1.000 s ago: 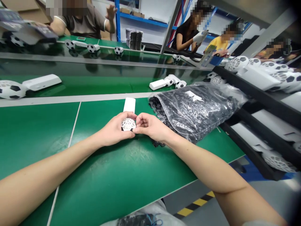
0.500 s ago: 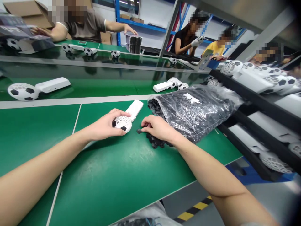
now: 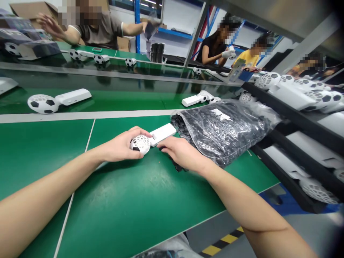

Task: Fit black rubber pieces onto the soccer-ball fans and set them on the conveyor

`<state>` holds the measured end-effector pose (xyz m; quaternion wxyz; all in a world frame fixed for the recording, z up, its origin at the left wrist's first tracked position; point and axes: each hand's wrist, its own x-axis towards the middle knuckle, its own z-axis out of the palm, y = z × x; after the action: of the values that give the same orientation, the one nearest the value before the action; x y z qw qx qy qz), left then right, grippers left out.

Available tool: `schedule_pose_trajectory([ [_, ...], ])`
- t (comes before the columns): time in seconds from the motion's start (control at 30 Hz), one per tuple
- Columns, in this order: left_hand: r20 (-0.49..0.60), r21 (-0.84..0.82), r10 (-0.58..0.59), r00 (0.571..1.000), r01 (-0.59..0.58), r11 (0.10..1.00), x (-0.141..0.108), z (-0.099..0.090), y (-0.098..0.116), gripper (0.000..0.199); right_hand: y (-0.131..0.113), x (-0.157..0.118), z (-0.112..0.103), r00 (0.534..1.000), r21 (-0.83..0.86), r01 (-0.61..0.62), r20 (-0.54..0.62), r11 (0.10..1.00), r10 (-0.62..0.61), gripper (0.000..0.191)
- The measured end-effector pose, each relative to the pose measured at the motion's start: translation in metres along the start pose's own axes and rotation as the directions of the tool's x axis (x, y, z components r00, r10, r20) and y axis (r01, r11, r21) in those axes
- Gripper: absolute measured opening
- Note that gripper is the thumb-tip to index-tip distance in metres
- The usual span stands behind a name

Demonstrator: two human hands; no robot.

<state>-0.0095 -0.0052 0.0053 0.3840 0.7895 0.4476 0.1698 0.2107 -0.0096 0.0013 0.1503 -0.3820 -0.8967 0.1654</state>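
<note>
My left hand (image 3: 122,145) is closed round the round head of a white football-patterned handheld fan (image 3: 142,144), thumb at the near side and fingers at the far side. Its white handle points to the right and slightly away. Close by on the right, my right hand (image 3: 178,151) pinches a small black piece (image 3: 161,147), mostly covered by the fingertips. Loose black pieces (image 3: 178,167) lie partly hidden under that hand. Behind it rests a clear plastic bag (image 3: 225,129) full of black pieces, its mouth toward the hands.
Another fan (image 3: 44,104) lies on the green belt (image 3: 129,100) at the left, and more (image 3: 191,100) lie beyond the bag. A black rack (image 3: 298,143) with white fans stands at the right. Across the line, several people work among boxes.
The fan's handle has swung clockwise to the right. My right hand has closed over the black piece and sits by the handle. Fans on the belt have shifted right.
</note>
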Motion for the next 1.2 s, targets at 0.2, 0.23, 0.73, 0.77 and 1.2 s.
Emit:
schedule_pose_trajectory([
  [0.2,0.088,0.043,0.042,0.995,-0.046,0.998,-0.003,0.001,0.006,0.054,-0.006,0.002,-0.002,0.984,0.258,0.139,-0.145,0.956,-0.104,0.006],
  [0.23,0.076,0.051,0.034,0.997,-0.038,0.998,-0.004,0.002,0.007,0.053,-0.005,0.003,0.000,0.978,0.243,0.177,-0.149,0.954,-0.143,0.006],
  [0.73,-0.248,0.106,0.085,0.965,-0.060,0.993,-0.001,0.031,0.015,0.034,0.002,0.012,0.015,0.993,0.331,0.027,-0.121,0.943,0.014,0.013],
  [0.77,-0.253,0.103,0.088,0.963,-0.064,0.993,-0.002,0.032,0.016,0.035,0.002,0.012,0.015,0.995,0.329,0.006,-0.098,0.944,0.028,0.014],
  [1.2,-0.266,0.038,0.091,0.960,-0.083,0.996,-0.007,0.032,0.013,0.039,0.004,0.011,0.015,0.988,0.307,0.120,-0.126,0.944,-0.085,0.012],
])
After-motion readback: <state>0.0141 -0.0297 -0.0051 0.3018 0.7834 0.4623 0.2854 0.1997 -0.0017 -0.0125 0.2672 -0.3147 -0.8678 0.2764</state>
